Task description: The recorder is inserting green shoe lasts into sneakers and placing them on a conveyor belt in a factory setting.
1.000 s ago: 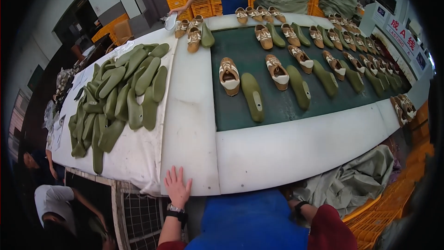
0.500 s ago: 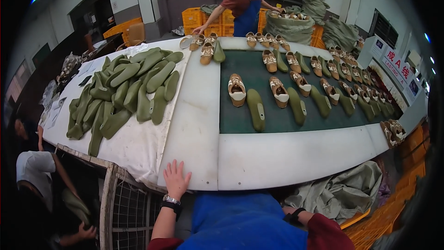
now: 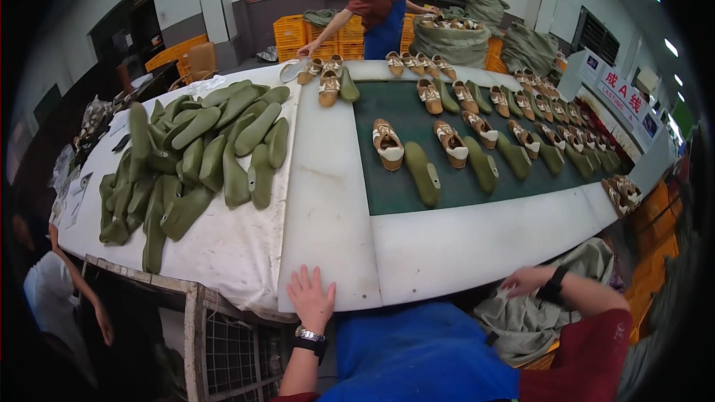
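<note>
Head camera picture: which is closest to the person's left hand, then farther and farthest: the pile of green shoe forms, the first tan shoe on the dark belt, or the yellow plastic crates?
From the left hand:
1. Pile of green shoe forms, left.
2. First tan shoe, ahead on the belt.
3. Yellow plastic crates, far back.

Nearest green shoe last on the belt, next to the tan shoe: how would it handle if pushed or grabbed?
The green shoe last looks solid and moulded, so probably stiff. It lies on its side on the dark belt; its rounded form may rock or pivot. The smooth surface may be somewhat slippery.

White table panel (image 3: 335, 253), flat, near edge under left hand (image 3: 311, 299)
</note>
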Available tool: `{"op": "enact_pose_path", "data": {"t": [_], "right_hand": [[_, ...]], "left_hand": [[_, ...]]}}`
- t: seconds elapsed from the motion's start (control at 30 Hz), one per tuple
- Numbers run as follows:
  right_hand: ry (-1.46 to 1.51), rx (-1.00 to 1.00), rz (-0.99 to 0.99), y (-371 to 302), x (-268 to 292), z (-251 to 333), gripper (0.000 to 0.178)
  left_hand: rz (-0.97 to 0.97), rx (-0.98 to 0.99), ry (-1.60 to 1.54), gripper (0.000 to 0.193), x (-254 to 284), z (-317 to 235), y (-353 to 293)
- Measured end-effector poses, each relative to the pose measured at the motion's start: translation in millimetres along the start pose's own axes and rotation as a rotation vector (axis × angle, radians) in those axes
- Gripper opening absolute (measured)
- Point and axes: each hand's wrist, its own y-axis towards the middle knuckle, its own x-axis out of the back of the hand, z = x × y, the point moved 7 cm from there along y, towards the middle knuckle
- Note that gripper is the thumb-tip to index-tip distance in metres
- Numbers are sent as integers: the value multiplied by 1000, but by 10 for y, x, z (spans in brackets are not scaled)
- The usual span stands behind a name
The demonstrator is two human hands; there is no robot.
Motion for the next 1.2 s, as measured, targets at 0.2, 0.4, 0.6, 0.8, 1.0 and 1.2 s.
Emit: {"op": "enact_pose_path", "data": {"t": [0.2,0.4,0.6,0.8,1.0,1.2], "right_hand": [[-332,-160,-301,-210,1789,-196,45],[-431,-178,-722,-65,3228,340,28],[-333,71,-474,1136,2826,1015,36],[-255,118,-504,1488,1947,363,37],[-248,2,-806,828,616,-320,57],[73,-207,-853,417,-538,-770,54]], "left_hand": [[-6,-2,-1,54,-10,25,-2],[33,17,-1,55,13,13,89],[84,66,-4,55,22,111,46],[124,34,-14,56,-61,-30,87],[178,83,47,57,-123,202,-6],[181,86,28,53,-54,4,157]]}}
